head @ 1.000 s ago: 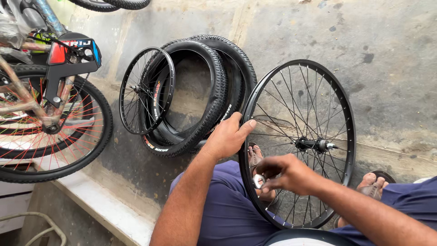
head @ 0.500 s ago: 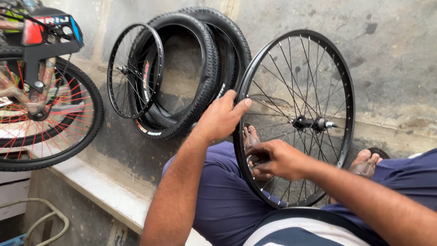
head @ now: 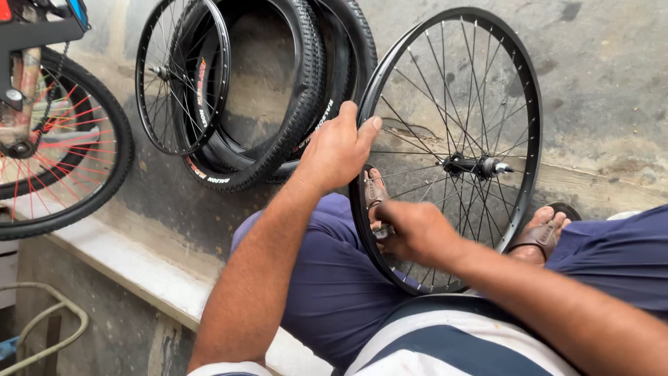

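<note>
- Fingers (head: 362,132) of the left hand (head: 337,150) curl closed over the rim of a bare spoked wheel (head: 452,150), upright between the seated person's knees.
- Right hand (head: 414,230) pinches a small tool at the lower spokes; a slip could jab knuckles against them.
- Loosened grip could tip the wheel toward the sandalled foot (head: 539,233).

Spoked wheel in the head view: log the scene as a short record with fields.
held thing: bare black spoked wheel, upright between the person's knees
left hand: grips the rim at its left side
right hand: closed on a small tool at the spokes near the lower rim; tool too hidden to name
hub: at the wheel's centre, axle showing
behind: tyres and a smaller wheel leaning on the wall
far left: bicycle wheel with red spokes
</note>
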Tool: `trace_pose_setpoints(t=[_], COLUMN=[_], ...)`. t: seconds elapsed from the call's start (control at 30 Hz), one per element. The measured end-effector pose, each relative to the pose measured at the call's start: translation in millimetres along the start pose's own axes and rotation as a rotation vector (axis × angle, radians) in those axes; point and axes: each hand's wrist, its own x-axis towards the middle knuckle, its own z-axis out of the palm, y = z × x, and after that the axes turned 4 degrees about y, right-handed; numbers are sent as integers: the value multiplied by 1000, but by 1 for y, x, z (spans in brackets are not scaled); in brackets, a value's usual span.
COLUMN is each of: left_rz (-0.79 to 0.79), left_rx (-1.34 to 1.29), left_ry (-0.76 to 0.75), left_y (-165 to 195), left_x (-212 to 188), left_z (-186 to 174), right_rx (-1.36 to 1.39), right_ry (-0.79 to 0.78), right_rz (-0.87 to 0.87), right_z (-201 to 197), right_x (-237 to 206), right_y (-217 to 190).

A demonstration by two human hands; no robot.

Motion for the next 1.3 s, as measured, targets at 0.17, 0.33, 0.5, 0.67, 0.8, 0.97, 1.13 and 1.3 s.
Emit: trace_pose_setpoints(t=[0.17,0.33,0.5,0.67,0.8,0.97,1.13,1.3], left_rz=[26,-13,-12,-54,-30,-46,-47,-56], left_rx=[-23,-3,-4,-16,25,16,24,-10], left_ry=[-15,-56,-68,-74,-86,-87,-81,-99], left_y=[6,10,12,12,12,15,15,12], left_x=[-3,-3,-2,0,0,0,-1,0], left_z=[-2,-9,-7,-5,-4,-3,-5,-5], right_rx=[-338,284,-339,174,128,-229,256,114], right_ry=[-323,-349,118,-417,-192,46,-642,-122], right_rz=[71,127,-488,-7,0,-78,239,-186], right_z=[-13,-34,-10,-43,-32,2,-34,-18], right_x=[16,18,-3,15,8,1,29,10], right_y=[-5,1,-13,3,5,-1,22,15])
